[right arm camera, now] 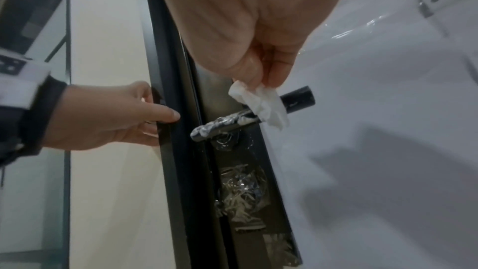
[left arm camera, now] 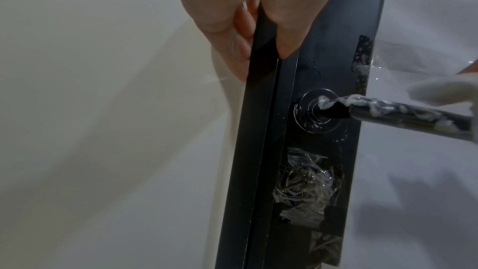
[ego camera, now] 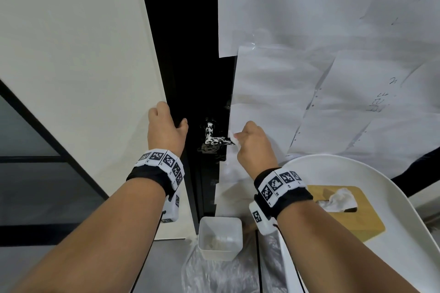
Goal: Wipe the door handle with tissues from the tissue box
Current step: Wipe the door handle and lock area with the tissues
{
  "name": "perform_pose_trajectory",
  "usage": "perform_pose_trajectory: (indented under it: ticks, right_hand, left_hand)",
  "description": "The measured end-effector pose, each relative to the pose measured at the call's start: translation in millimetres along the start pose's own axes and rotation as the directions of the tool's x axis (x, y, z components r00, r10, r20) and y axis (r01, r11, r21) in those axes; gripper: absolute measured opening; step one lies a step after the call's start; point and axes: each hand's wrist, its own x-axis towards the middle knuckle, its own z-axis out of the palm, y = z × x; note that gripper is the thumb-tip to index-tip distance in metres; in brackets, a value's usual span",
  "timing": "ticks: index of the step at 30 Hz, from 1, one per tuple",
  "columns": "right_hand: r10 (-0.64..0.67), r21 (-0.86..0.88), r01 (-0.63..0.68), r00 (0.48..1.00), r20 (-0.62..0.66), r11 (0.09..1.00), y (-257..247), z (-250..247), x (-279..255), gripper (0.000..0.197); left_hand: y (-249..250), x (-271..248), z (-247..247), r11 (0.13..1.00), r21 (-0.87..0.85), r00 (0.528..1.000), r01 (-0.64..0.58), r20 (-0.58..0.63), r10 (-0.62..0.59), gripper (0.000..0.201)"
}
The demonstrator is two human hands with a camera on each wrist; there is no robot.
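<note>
The black lever door handle (ego camera: 214,141) (left arm camera: 403,114) (right arm camera: 222,125) sticks out of the dark door stile and is smeared with white foam. My right hand (ego camera: 238,137) (right arm camera: 261,80) pinches a crumpled white tissue (ego camera: 234,141) (right arm camera: 261,106) (left arm camera: 439,91) and holds it against the lever near its free end. The tip beyond the tissue looks black and bare. My left hand (ego camera: 172,125) (left arm camera: 261,44) (right arm camera: 155,119) grips the door's black edge (left arm camera: 258,130) just left of and above the handle. The wooden-topped tissue box (ego camera: 352,223), with a tissue poking up, sits at the lower right.
White paper sheets (ego camera: 309,78) cover the door's face to the right of the handle. The tissue box rests on a white curved seat (ego camera: 404,233). A small white bin (ego camera: 220,252) with used tissues stands on the floor below the handle, on clear plastic sheeting (ego camera: 214,276).
</note>
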Motion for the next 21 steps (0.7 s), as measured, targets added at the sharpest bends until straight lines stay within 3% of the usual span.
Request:
perform_pose_trajectory:
  ticks: [3,7,11,14,21]
  right_hand:
    - [0.024,-0.102,-0.023,1.000,0.007,0.994,-1,-2,-2,0.031]
    - [-0.058,-0.112,0.066,0.995,0.081,0.991,-8,8,-9,0.039]
    - [-0.005,-0.035,0.004,1.000,-0.008,0.999,-2,1,-5,0.033]
    - [0.026,-0.117,-0.029,0.999,-0.021,0.993,0,0,-5,0.029]
    - [-0.091,-0.078,0.095,0.994,0.061,0.992,-1,13,-7,0.041]
  left_hand:
    - [2,0,0,1.000,0.000,1.000,0.012,-0.002,-0.012,0.032]
    - [2,0,-1,1.000,0.001,1.000,0.006,0.002,-0.006,0.032]
    - [2,-1,-1,1.000,0.001,1.000,0.009,0.004,-0.009,0.031]
    - [2,-1,-1,1.000,-0.003,1.000,0.014,0.009,-0.014,0.032]
    - [2,-2,-1,1.000,0.004,1.000,-0.011,0.003,0.011,0.034]
